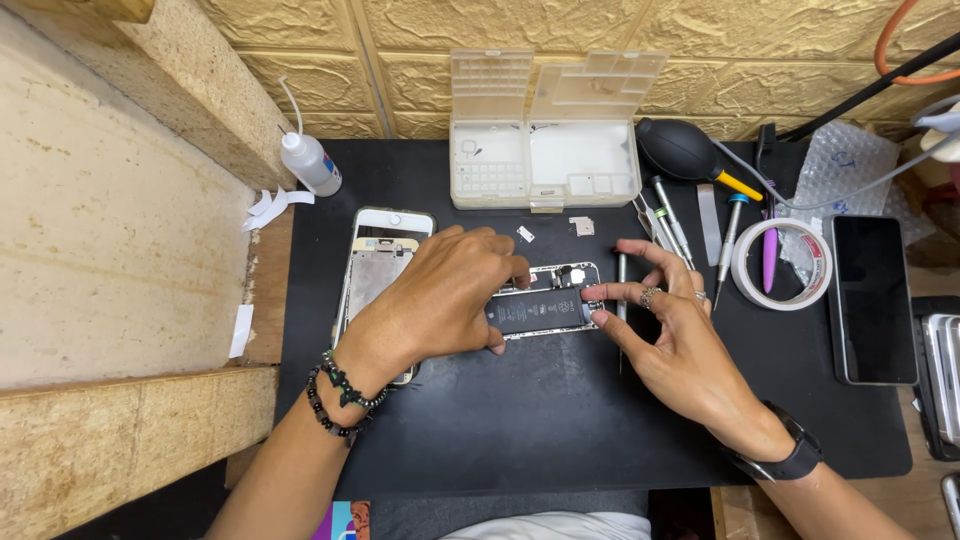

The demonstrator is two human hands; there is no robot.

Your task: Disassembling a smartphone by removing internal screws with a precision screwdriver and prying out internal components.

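A: Item one, your left hand (445,292). What is it doing?

B: It is lying palm down over the opened phone body (545,305), fingers curled and pressing on its left end. I cannot tell whether you are pinching anything beneath it.

A: Item two, your right hand (668,335)?

B: Fingers spread; the thumb and forefinger are closing on the phone body's right edge, beside the black battery (535,314).

A: Item three, where is the phone body sitting?

B: Mid-tabletop (560,420), just right of the detached screen (378,275) and in front of the open parts box (545,150).

A: Surroundings?

B: Screwdrivers (665,225), a tape roll (782,264), a black blower (685,148), a squeeze bottle (308,162), a second phone (873,298).

A: Hazards?

B: You are pressing close to the battery; I judge that hard pressure could bend it. Small loose parts (581,226) are lying just behind, and a sweeping wrist could scatter them.
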